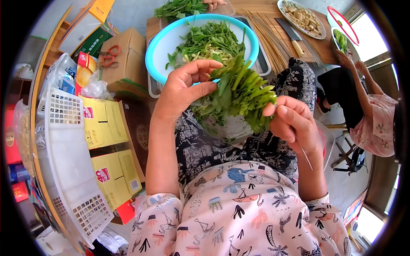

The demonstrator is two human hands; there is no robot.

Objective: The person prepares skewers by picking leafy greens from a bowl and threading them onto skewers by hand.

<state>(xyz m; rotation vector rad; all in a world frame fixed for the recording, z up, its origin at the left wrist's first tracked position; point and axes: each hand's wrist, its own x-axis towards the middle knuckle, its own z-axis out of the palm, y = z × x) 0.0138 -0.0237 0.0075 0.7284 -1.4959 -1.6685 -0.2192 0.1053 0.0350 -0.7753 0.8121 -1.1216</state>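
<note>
A bunch of leafy green stems [245, 91] is held up over my lap. My left hand [185, 85] pinches its leafy side between thumb and fingers. At the cut-stem end, my right hand [297, 123] is closed on a thin skewer [306, 158], whose free end sticks out below the palm toward the wrist. How the skewer passes through the stems is hidden. Just beyond my hands stands a blue-rimmed white basin [160, 59] holding loose greens [213, 40]. More greens hang below the bunch, partly covered by it.
Bamboo skewers [267, 40], a knife [290, 34] and a plate of pale cut pieces [303, 19] lie on the wooden table. At left are a cardboard box [126, 64], red-handled scissors [110, 55] and a white plastic basket [64, 141]. Another person's arms [361, 81] are at right.
</note>
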